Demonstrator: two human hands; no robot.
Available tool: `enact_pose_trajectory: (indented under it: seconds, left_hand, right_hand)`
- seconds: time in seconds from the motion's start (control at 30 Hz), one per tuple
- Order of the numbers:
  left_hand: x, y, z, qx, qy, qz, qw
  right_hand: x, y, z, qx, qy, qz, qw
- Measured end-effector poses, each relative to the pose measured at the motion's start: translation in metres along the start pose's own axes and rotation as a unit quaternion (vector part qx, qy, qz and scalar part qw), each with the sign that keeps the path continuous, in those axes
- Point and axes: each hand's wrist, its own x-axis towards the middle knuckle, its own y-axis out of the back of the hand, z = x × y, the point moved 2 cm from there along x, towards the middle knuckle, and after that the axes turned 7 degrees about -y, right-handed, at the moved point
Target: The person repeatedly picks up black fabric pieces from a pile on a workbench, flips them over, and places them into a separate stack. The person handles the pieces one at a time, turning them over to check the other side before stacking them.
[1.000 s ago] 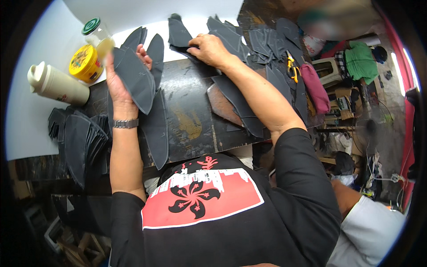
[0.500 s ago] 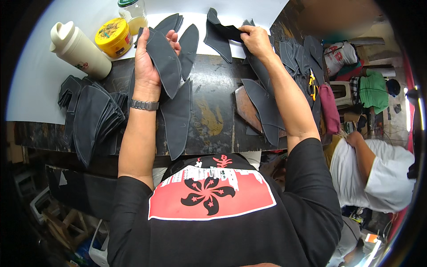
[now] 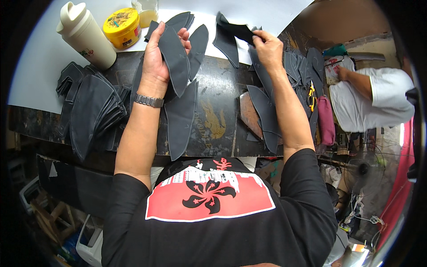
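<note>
My left hand (image 3: 153,64), a metal watch on its wrist, is closed round a few dark grey leaf-shaped cut pieces (image 3: 175,60) with pale edge lines. Farther right, my right hand (image 3: 270,50) pinches the corner of a black cut piece (image 3: 236,31), whose other part hangs down at the back of the table. Under my left wrist lies a small pile of long pointed pieces (image 3: 180,127). Beside my right forearm, more curved pieces (image 3: 262,109) rest partly over a brown board (image 3: 250,113). Whether the right fingers hold one layer or more is hidden.
Fanned stacks of dark pieces (image 3: 91,111) fill the left side. Behind them stand a cream bottle (image 3: 86,38), a yellow tub (image 3: 122,35) and a glass jar (image 3: 146,11). Yellow-handled scissors (image 3: 311,100) and a maroon pouch (image 3: 326,120) lie right. Another person (image 3: 371,102) is beyond.
The view has shifted slightly. Both hands keep their holds, with little movement. At the right, the person in white appears farther up, and the green-shirted person no longer shows.
</note>
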Motion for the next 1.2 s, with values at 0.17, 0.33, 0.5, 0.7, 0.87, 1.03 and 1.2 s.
enact_pose_trajectory:
  seconds: [0.17,0.33,0.5,0.7,0.87,1.03,1.2]
  left_hand:
    - [0.002,0.003,0.0,0.005,0.021,-0.018,1.0]
    - [0.002,0.003,-0.003,0.013,0.016,-0.001,1.0]
    - [0.0,0.0,0.008,0.012,0.029,-0.008,0.999]
    - [-0.004,-0.004,0.024,-0.009,-0.036,0.001,0.999]
    - [-0.005,-0.005,0.029,-0.041,-0.037,-0.002,0.998]
    - [-0.002,-0.003,0.024,-0.017,-0.035,-0.009,0.999]
    - [-0.003,-0.002,0.025,-0.024,-0.007,-0.025,0.999]
  right_hand:
    - [-0.025,-0.01,-0.014,-0.088,0.053,-0.065,0.993]
    - [-0.032,-0.018,-0.011,-0.086,0.085,-0.114,0.986]
    - [-0.021,-0.018,0.007,0.026,-0.073,-0.061,0.995]
    - [-0.024,-0.02,0.011,0.057,-0.053,-0.041,0.996]
    - [-0.019,-0.009,0.009,0.158,-0.15,-0.005,0.976]
    - [-0.032,-0.002,-0.013,-0.081,0.081,-0.006,0.993]
    - [-0.047,-0.013,-0.026,-0.14,0.077,-0.079,0.984]
